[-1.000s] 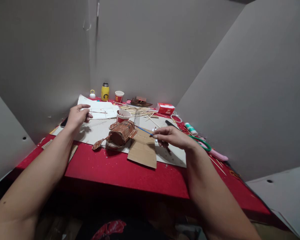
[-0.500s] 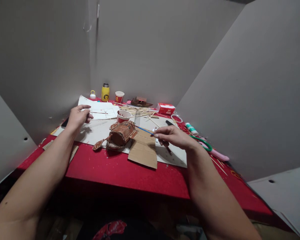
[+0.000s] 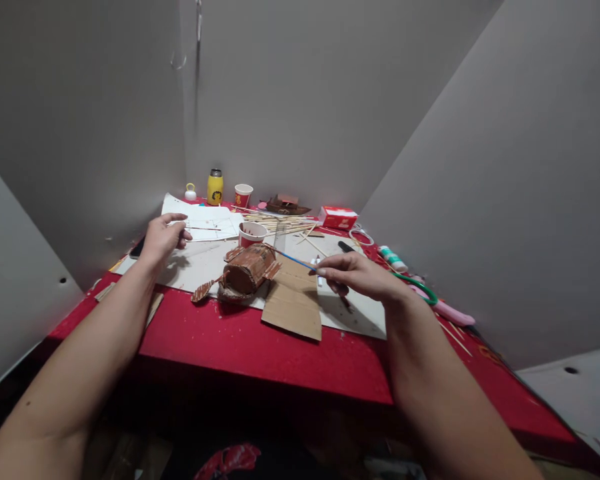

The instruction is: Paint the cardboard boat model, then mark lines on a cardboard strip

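I sit at a red table (image 3: 260, 353) boxed in by plain grey panels: one on my left (image 3: 80, 133), one straight ahead (image 3: 290, 100), one slanting on my right (image 3: 505, 187). The light is dim and even. Below the table edge it is dark.

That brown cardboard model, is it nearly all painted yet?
Mostly, it looks. The cardboard model is already built and brown nearly all over. Right now the right hand holds a thin blue paintbrush aimed at its top, while the left hand pinches a thin stick. The flat cardboard piece beside it is bare, and many sticks lie unused.
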`<act>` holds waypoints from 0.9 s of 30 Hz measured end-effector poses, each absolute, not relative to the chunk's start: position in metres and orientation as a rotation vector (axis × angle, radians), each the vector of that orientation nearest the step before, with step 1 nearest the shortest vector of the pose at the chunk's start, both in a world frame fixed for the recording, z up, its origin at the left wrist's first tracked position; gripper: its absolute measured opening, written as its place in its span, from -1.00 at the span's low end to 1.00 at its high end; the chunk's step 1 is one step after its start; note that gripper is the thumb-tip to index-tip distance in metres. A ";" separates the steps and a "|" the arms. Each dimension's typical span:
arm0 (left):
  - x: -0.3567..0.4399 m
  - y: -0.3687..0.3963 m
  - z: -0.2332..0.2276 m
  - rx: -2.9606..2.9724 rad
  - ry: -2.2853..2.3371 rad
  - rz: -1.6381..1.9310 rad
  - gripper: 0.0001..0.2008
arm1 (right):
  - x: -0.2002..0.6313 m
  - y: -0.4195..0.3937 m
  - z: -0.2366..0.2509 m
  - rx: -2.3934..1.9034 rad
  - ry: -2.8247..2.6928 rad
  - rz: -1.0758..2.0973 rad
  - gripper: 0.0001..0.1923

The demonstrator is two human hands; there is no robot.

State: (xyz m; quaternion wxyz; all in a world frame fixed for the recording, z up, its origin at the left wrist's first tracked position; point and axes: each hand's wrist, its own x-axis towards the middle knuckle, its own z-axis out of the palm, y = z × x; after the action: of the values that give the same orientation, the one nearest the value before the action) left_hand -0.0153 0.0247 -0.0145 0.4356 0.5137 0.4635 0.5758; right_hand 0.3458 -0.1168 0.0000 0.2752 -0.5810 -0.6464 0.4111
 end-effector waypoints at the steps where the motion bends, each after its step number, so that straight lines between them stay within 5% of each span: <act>1: -0.015 0.025 -0.015 1.282 1.155 1.432 -0.76 | 0.346 -0.116 0.000 -1.563 -1.742 1.118 -0.45; 27: -0.016 0.020 -0.007 1.313 1.041 1.439 -0.64 | 0.328 -0.125 0.011 -1.106 -1.214 0.758 -0.67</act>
State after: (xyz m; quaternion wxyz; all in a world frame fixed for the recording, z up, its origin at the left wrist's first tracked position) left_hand -0.0160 0.0200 -0.0074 0.4499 0.5309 0.4211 0.5818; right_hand 0.3281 -0.1249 0.0110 0.6183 -0.4805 -0.5275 0.3296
